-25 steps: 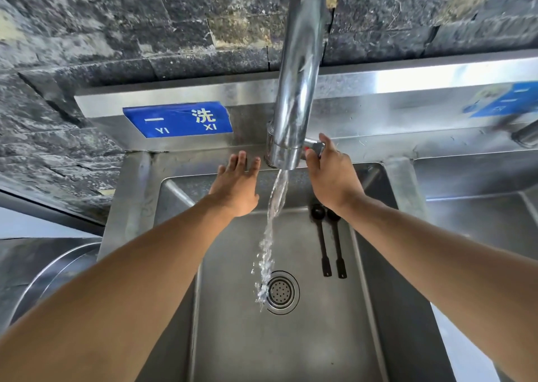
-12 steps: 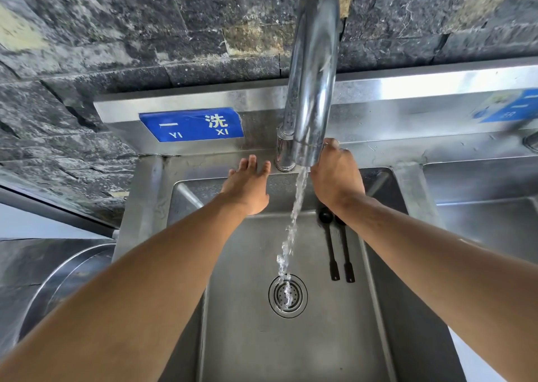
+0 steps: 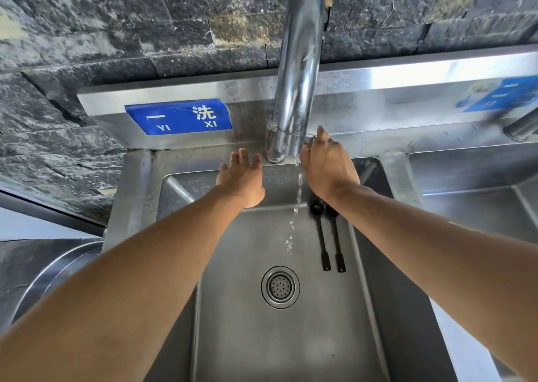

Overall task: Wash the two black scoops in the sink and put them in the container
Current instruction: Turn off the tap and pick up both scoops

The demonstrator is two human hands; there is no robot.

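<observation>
Stainless steel sink (image 3: 364, 309) under a rough dark stone wall (image 3: 116, 26), and a blue label (image 3: 178, 116) reading "YI XI" sits on the steel backsplash. The tall chrome faucet (image 3: 297, 70) drips a thin broken trickle down toward the round drain strainer (image 3: 280, 287). Right hand (image 3: 327, 167) is closed around the faucet's lever at its base. Left hand (image 3: 241, 182) hovers flat over the basin's back edge, fingers spread, holding nothing. The two black scoops (image 3: 329, 236) lie side by side on the basin floor, just right of the trickle, bowls tucked under the right wrist. A second basin (image 3: 480, 207) lies to the right
</observation>
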